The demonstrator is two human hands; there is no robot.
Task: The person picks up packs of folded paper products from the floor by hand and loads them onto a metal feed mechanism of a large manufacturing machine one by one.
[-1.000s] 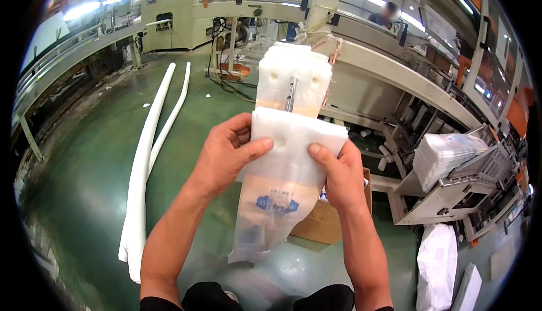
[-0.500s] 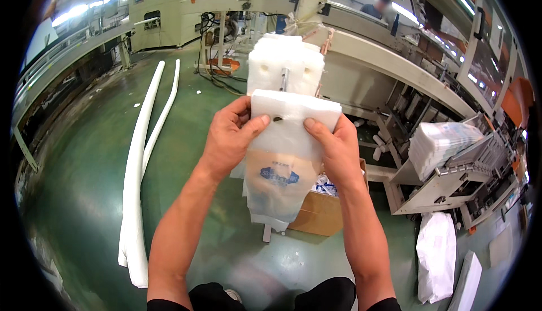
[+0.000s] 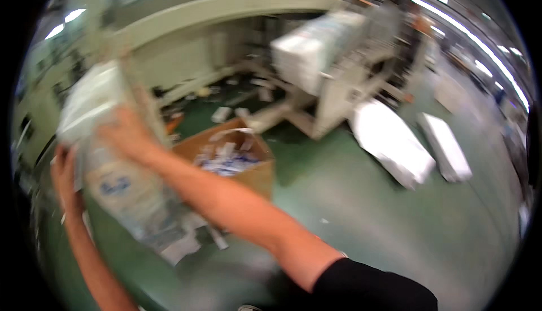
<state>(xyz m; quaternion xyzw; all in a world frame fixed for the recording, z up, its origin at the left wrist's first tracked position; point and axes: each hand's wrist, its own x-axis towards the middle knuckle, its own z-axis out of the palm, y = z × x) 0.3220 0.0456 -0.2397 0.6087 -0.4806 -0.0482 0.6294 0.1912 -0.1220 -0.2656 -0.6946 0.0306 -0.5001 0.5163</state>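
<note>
At the left, a stack of white translucent plastic bags [image 3: 138, 209] with blue print hangs down in front of me, its lower ends splayed. The whole picture is smeared by motion. My right hand [image 3: 127, 133] reaches across to the front of the bags' white upper part and touches it. My left hand [image 3: 68, 184] is at their left edge, fingers pointing up against the plastic. How far the fingers of either hand close on the bags is too blurred to tell.
Behind the bags stands an open cardboard box [image 3: 262, 172] of plastic scraps. A machine frame [image 3: 333, 105] beyond it carries another bag stack [image 3: 299, 57]. A white sack [image 3: 389, 141] and a long white package [image 3: 446, 147] lie on the green floor to the right.
The view has swung to the right, so my hands and the bags now appear at the left. My right hand's thumb pinch at the bags' top no longer shows clearly.
</note>
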